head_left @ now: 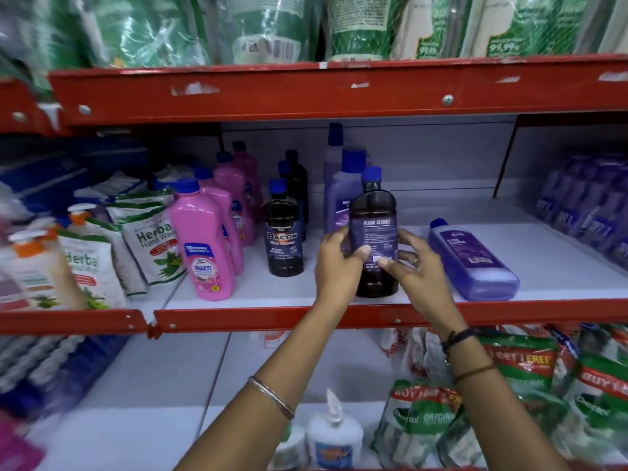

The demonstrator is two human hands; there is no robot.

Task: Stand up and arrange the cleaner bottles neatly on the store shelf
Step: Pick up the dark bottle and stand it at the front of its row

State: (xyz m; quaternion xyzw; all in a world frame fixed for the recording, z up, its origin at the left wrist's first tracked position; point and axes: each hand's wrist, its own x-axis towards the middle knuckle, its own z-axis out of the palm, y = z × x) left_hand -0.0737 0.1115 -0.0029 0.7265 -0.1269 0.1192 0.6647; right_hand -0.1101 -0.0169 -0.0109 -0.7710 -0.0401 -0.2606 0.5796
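Left hand point(338, 263) and right hand point(413, 266) clasp the upright dark plastic blue-capped bottle point(373, 239) at frame centre; rotate its label frontward, then align it with the row.

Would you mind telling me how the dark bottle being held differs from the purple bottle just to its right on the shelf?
The dark bottle stands upright near the shelf edge, while the purple bottle lies on its side. The dark bottle is gripped by the left hand and the right hand; the purple bottle is untouched. The dark bottle looks near-black, the purple bottle pale lilac. Both have blue caps and show back labels.
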